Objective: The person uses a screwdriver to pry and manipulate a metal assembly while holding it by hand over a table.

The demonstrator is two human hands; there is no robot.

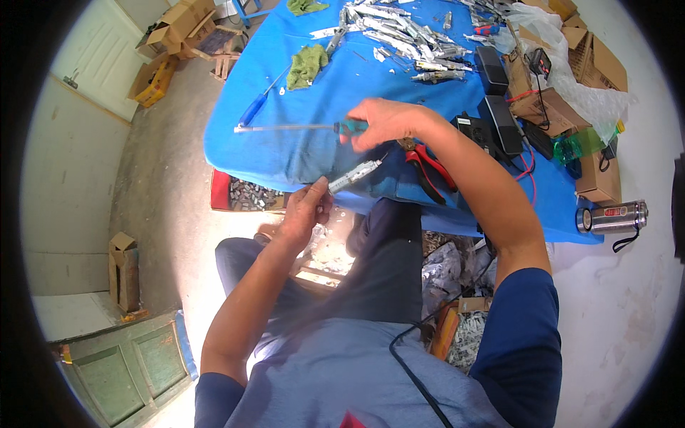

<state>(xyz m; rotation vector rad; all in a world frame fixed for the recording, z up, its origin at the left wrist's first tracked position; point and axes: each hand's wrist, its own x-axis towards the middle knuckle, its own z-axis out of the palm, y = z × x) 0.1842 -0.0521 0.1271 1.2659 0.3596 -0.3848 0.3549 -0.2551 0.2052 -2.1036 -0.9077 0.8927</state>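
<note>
My left hand [308,205] is closed around the lower end of a slim silver-white part [354,175], held over the table's near edge and tilted up to the right. A thin point sticks out of the part's upper end. Above it, my right hand [389,123] grips a screwdriver [347,128] by its dark green handle; the long shaft points left, slightly blurred, apart from the part. Red-handled pliers [428,171] lie beside my right forearm. A blue-handled screwdriver [254,110] rests on the blue cloth to the left, its shaft toward a green rag [307,67].
Several similar silver parts [403,32] are heaped at the table's far side. Black boxes [501,121], cardboard, clear plastic and a green bottle [576,145] crowd the right. A steel flask [619,217] lies at the right edge. Below the table sits a red box [220,191] of small metal pieces.
</note>
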